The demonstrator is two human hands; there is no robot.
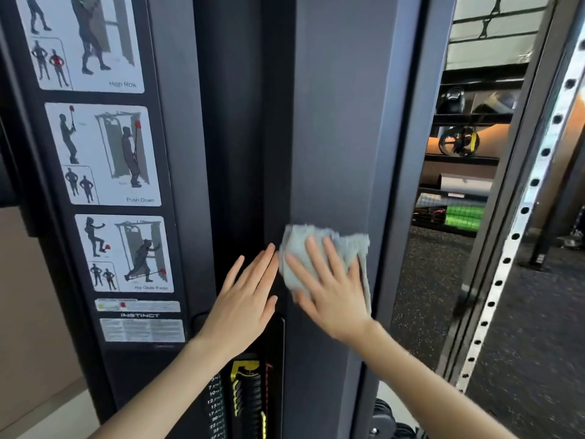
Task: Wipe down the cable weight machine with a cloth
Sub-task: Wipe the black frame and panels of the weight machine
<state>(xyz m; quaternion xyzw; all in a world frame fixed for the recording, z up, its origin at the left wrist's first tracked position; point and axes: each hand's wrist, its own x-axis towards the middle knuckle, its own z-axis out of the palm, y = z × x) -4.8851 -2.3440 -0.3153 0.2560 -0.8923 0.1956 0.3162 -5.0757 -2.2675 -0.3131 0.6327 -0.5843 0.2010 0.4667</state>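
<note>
On the dark machine column (332,122), right hand (329,289) presses cloth (345,245) flat, fingers spread

Left hand (245,301) flat, fingers (264,264) straight, angled up-right. Right hand (330,291) just beside it, flat, fingers spread, angled up-left.
</note>
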